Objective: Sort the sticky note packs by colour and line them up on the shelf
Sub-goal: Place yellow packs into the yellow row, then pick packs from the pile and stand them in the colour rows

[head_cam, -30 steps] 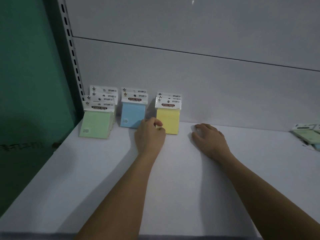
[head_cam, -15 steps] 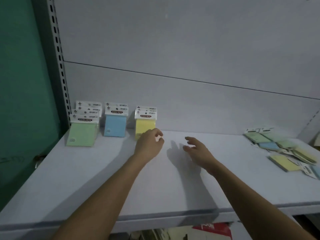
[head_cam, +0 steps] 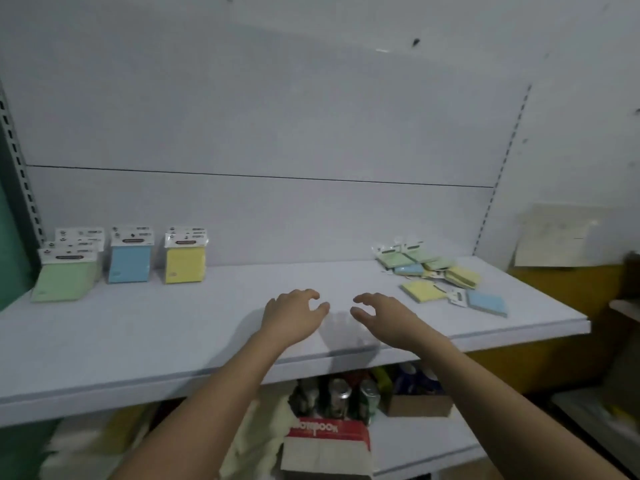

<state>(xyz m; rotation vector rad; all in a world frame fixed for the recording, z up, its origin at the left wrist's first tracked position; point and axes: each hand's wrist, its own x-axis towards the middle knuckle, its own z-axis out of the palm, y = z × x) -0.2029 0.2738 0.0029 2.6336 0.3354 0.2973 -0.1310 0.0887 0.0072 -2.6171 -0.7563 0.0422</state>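
Three sorted rows of sticky note packs lean against the back panel at the left of the white shelf [head_cam: 173,327]: green packs [head_cam: 64,277], blue packs [head_cam: 130,263] and yellow packs [head_cam: 185,263]. At the right end lies a loose heap of mixed packs [head_cam: 429,268], with a yellow pack [head_cam: 423,291] and a blue pack [head_cam: 486,302] at its near edge. My left hand [head_cam: 292,317] and my right hand [head_cam: 384,315] hover over the middle of the shelf, fingers loosely curled, holding nothing.
A slotted upright [head_cam: 20,174] runs up the left side and another [head_cam: 502,168] at the right. A lower shelf holds cans [head_cam: 341,398], a red and white box [head_cam: 325,441] and a small carton [head_cam: 417,405]. A pale sheet [head_cam: 554,237] leans at far right.
My left hand has left the yellow row and pulled back to mid-shelf. My right hand lifted off the shelf and moved alongside it. The view swung right, showing the mixed heap.
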